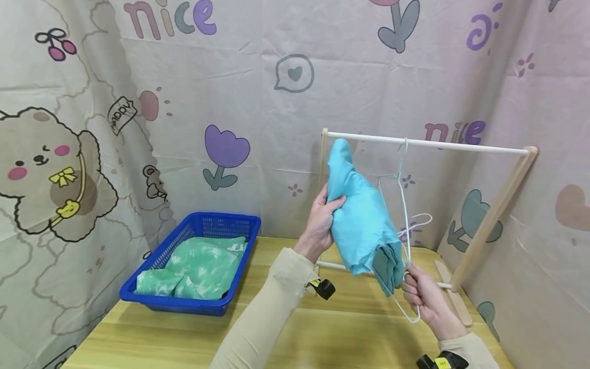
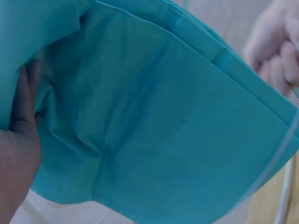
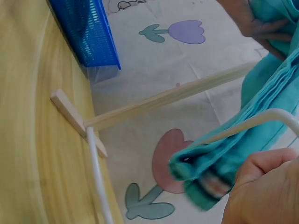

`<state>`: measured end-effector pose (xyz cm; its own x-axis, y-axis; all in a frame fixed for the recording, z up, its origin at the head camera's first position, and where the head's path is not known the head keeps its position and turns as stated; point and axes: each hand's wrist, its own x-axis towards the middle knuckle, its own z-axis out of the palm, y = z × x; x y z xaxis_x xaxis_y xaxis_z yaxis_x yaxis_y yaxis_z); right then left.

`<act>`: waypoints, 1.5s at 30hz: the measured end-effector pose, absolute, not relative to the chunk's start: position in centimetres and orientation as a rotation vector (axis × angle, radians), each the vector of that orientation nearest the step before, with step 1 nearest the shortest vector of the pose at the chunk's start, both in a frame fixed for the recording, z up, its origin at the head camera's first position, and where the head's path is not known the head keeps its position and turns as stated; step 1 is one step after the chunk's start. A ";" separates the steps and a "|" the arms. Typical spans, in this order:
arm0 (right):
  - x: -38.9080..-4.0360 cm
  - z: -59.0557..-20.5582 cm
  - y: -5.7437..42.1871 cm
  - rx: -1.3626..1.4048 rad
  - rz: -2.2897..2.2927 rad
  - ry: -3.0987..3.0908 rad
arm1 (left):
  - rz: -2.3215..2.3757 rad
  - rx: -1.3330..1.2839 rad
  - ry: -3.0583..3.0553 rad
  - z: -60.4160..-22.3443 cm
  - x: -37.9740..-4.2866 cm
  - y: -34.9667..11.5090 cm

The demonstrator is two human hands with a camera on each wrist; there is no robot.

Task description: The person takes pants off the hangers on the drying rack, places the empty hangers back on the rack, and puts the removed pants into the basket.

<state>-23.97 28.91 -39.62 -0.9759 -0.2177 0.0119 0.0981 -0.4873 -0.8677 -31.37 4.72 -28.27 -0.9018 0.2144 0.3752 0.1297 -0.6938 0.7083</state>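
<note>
A folded turquoise garment is held up in front of the drying rack. My left hand grips its left side, thumb on the near face and the other fingers hidden behind the cloth. In the left wrist view, that hand's fingers go in among the folds. My right hand holds a white hanger, with fingers curled round it just beside the garment's lower end. In the right wrist view, the hanger's bar runs along the layered cloth edge. The garment covers part of the hanger.
The wooden rack has a white top rod, from which another hanger hangs, and a slanted right post. A blue basket with green patterned cloth stands at left on the wooden table. Printed curtains enclose the table.
</note>
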 end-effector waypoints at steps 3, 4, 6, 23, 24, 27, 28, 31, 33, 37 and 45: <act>-24.1 -40.1 29.0 -0.176 -2.553 1.478 | 2.769 0.708 1.207 -27.7 -31.3 4.5; -24.1 -40.3 29.1 -0.178 -2.552 1.480 | 2.771 0.715 1.209 -27.5 -31.2 4.4; -24.2 -40.5 29.2 -0.188 -2.552 1.489 | 2.783 0.724 1.207 -27.1 -31.1 4.3; -23.8 -39.5 30.9 -0.445 -2.638 1.256 | 2.694 0.750 1.363 -27.0 -30.3 -0.1; -23.8 -39.4 30.9 -0.450 -2.638 1.253 | 2.683 0.759 1.376 -27.0 -30.2 -0.4; -23.7 -39.0 30.7 -0.455 -2.639 1.259 | 2.659 0.775 1.408 -26.9 -30.0 -1.3; -23.6 -38.9 30.6 -0.452 -2.640 1.262 | 2.653 0.775 1.419 -26.9 -29.9 -1.6; -23.5 -38.7 30.4 -0.431 -2.640 1.283 | 2.638 0.776 1.450 -26.9 -29.6 -2.3; -23.4 -38.6 30.3 -0.421 -2.637 1.285 | 2.634 0.773 1.469 -26.9 -29.4 -2.8; -23.4 -38.6 30.5 -0.485 -2.632 1.254 | 2.635 0.757 1.478 -26.9 -29.1 -4.2; -23.6 -38.1 31.1 -0.538 -2.636 1.246 | 2.671 0.719 1.503 -25.5 -28.8 -7.5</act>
